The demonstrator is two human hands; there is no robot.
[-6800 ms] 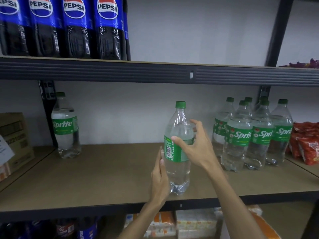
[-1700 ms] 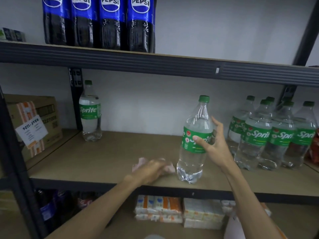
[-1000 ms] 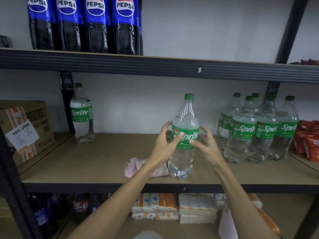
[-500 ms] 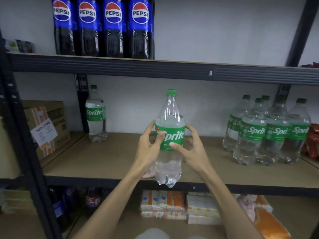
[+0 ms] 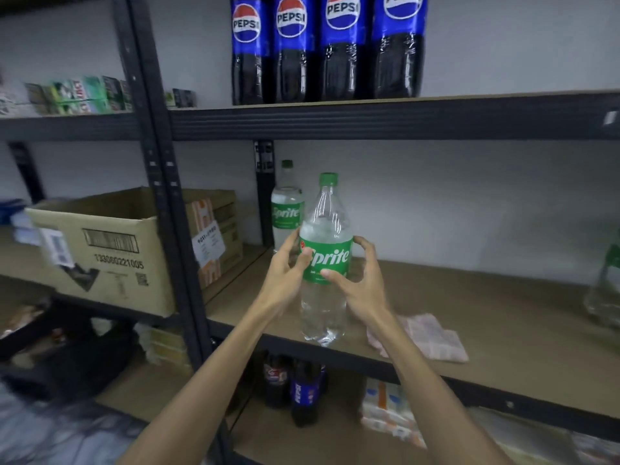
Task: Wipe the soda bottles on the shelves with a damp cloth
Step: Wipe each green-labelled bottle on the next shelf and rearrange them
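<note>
Bare shelf (image 5: 486,297) open at 3 o'clock of held bottle (image 5: 330,260); cloth (image 5: 432,337) at 4, second Sprite bottle (image 5: 287,209) at 11.

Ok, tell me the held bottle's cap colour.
The cap is green; head view shows it best.

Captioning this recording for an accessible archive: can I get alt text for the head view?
The left hand and right hand grip an upright Sprite bottle by its green label at the front of a shelf. A pink cloth lies on the shelf to its right; a second Sprite bottle stands behind, and four Pepsi bottles line the shelf above.
</note>
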